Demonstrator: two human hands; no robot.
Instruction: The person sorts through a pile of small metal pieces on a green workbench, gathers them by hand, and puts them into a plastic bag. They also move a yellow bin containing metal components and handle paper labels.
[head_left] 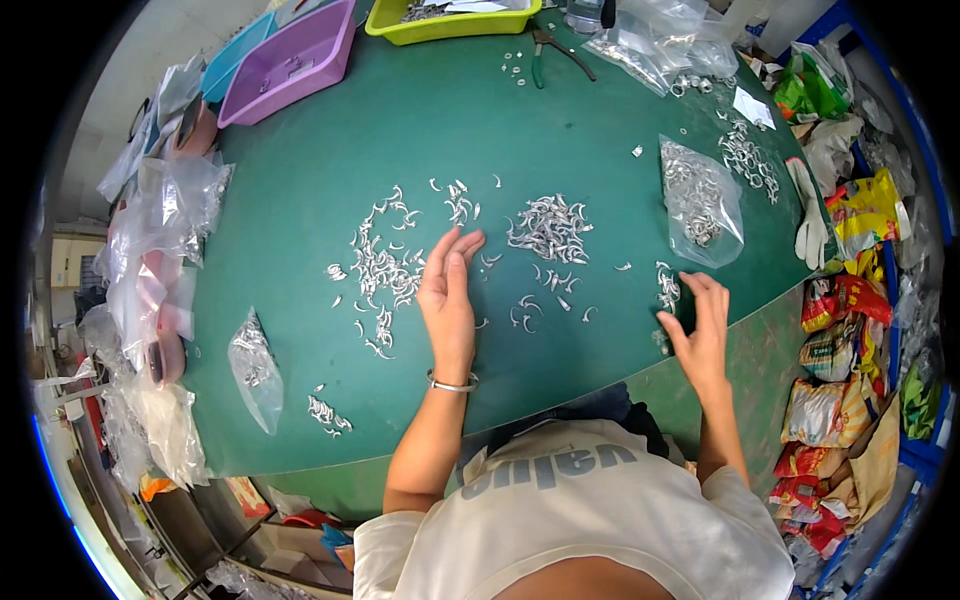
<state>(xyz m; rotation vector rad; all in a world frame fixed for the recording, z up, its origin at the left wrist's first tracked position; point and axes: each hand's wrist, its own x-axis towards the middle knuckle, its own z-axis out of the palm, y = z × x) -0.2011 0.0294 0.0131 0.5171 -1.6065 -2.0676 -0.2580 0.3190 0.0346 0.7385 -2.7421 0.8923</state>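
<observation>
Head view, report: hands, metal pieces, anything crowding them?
Left hand between two heaps of metal pieces, grip unclear. Right hand open beside a small cluster near the table edge. Clear bag of pieces just beyond right hand.

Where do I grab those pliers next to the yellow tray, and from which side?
I'd take the pliers around both handles, coming from your side: they appear to lie flat, with the handles spread open and pointing roughly toward you.

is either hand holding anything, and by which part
The right hand, open beside small silvery pieces, holds nothing visible; for the left hand, I can't tell.
</observation>
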